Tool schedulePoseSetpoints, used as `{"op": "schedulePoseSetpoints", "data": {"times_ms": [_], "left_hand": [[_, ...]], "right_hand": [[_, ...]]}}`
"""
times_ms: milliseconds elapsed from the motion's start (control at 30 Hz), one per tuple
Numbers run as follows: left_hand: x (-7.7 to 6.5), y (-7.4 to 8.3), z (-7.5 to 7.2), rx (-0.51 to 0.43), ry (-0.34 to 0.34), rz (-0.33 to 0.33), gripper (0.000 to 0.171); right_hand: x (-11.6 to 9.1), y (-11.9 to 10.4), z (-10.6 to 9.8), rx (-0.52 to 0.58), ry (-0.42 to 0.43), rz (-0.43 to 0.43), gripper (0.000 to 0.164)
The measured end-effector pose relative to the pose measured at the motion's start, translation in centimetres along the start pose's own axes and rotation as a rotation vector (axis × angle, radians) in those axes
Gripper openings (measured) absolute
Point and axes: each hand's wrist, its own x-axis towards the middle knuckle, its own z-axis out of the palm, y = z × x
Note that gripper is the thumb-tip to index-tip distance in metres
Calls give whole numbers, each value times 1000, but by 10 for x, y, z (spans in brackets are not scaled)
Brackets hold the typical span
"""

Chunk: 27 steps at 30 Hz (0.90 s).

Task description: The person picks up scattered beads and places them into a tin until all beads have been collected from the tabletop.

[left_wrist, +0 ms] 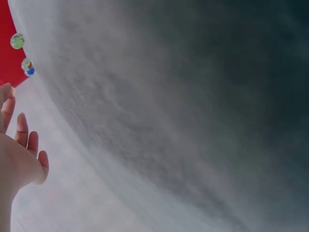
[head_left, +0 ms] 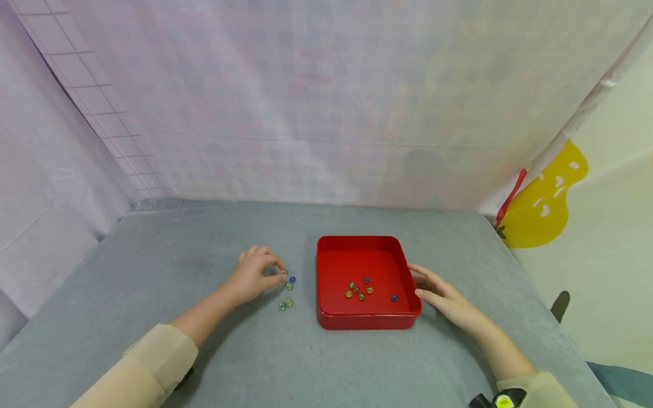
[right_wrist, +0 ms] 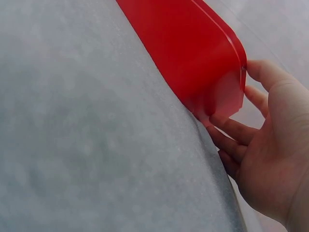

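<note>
Head view: pinching an amber marble [head_left: 284, 273] between thumb and index finger of the left hand [head_left: 253, 273], left of the red tray [head_left: 364, 322], hard to tell whether lifted off the grey tabletop [head_left: 280, 362]. Just beside it, a blue marble [head_left: 292, 279] and a green marble [head_left: 289, 286]; nearer, a pair of greenish marbles [head_left: 283, 306]. Inside the tray, mostly towards the near side, several loose marbles [head_left: 361, 296]. With the right hand [head_left: 451, 300], gripping nothing, only touching the tray's right wall from outside. Probably glass, so likely light, hard, slick and quick to roll: best pinched lightly across the widest part. For the tray, likely stiff: best steadied by a side wall.
</note>
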Motion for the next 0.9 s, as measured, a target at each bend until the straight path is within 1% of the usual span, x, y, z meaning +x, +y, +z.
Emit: {"op": "schedulePoseSetpoints", "data": {"times_ms": [133,233,433,567,733,900], "left_hand": [[2,3,1,-7,-5,-7,9],[3,6,1,-15,-9,0,9],[3,9,1,-42,6,23,11],[5,11,2,-38,19,30,12],[10,16,5,-35,19,30,11],[16,23,8,-66,17,50,10]], "right_hand": [[0,0,0,-2,0,3,52],[0,0,0,-3,0,4,53],[0,1,-1,-1,-2,0,52],[0,0,-1,-1,-1,7,53],[0,-1,0,-3,4,24,53],[0,-1,0,-3,6,24,53]]}}
